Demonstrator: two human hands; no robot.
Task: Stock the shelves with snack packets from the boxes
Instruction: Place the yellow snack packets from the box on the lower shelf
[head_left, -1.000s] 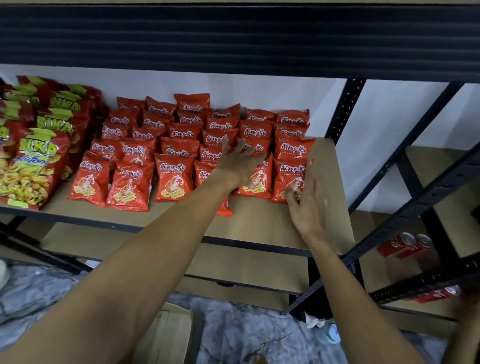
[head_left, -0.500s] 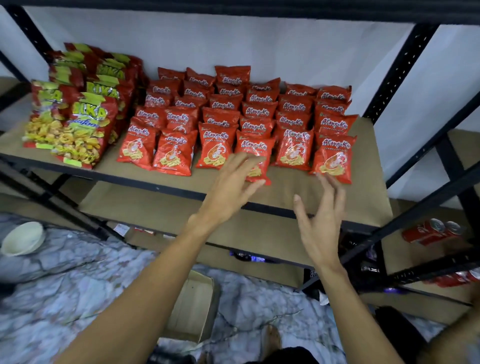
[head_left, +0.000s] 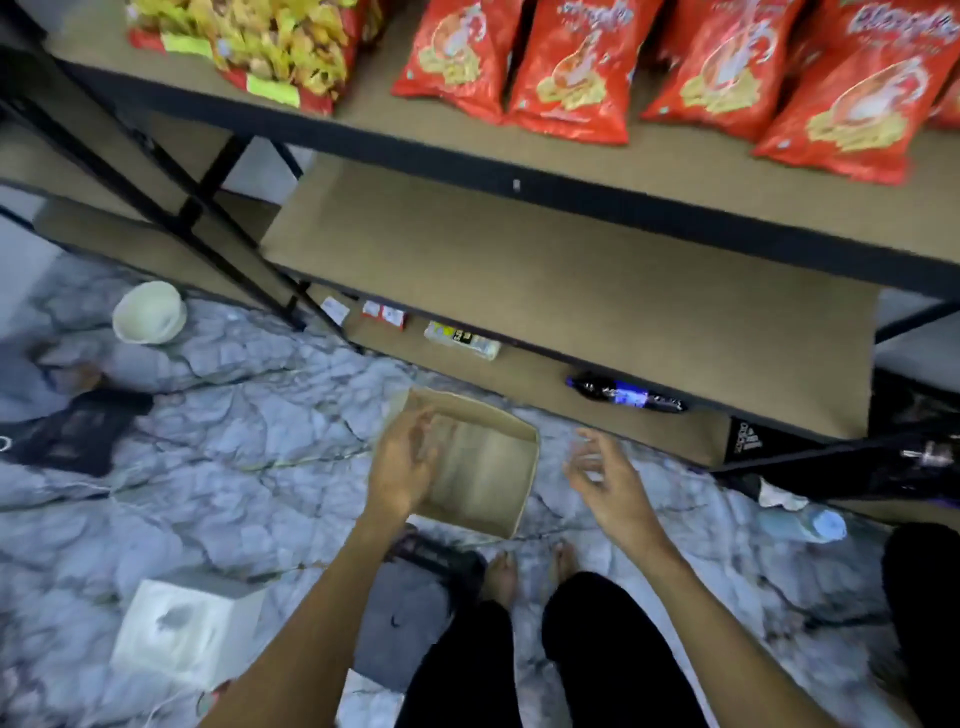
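Note:
An open cardboard box (head_left: 480, 478) stands on the marbled floor just in front of my feet; no packet shows inside it. My left hand (head_left: 405, 467) hovers over the box's left rim, fingers loosely spread, holding nothing. My right hand (head_left: 605, 475) hangs to the right of the box, fingers spread and blurred, also holding nothing. Red snack packets (head_left: 571, 67) stand in rows on the upper shelf (head_left: 675, 161) at the top of the view, with yellow and red packets (head_left: 280, 47) to their left.
A bare lower shelf (head_left: 545, 280) juts out under the stocked one. Small boxes (head_left: 384, 314) and a dark packet (head_left: 623, 397) lie on the bottom shelf. On the floor are a white bowl (head_left: 150, 312), a white box (head_left: 187, 629) and a plastic bottle (head_left: 805, 522).
My view has dropped from the stocked shelf to the floor. Both hands left the red packets and came down to the cardboard box.

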